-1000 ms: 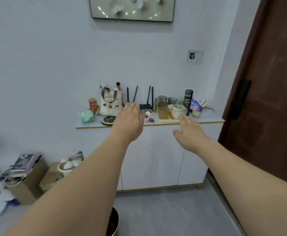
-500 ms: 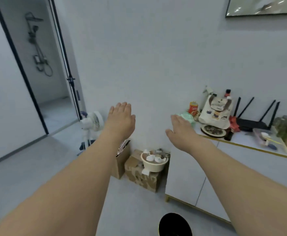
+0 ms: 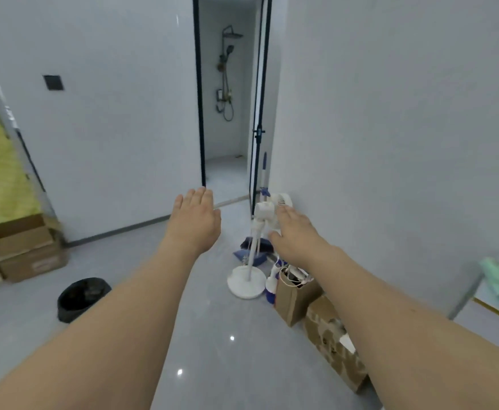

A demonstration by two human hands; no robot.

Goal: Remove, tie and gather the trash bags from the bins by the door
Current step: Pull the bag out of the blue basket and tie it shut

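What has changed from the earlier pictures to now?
The view swung left: the white cabinet and brown door left the frame, while the white standing fan, the bathroom doorway and a black-bagged round bin came into view. The left hand and right hand stayed outstretched, open and empty.

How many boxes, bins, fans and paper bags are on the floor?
Cardboard boxes: 4, three stacked at the left and one by the right wall
Black-bagged bin: 1
White fan: 1
Brown paper bag: 1
Total: 7
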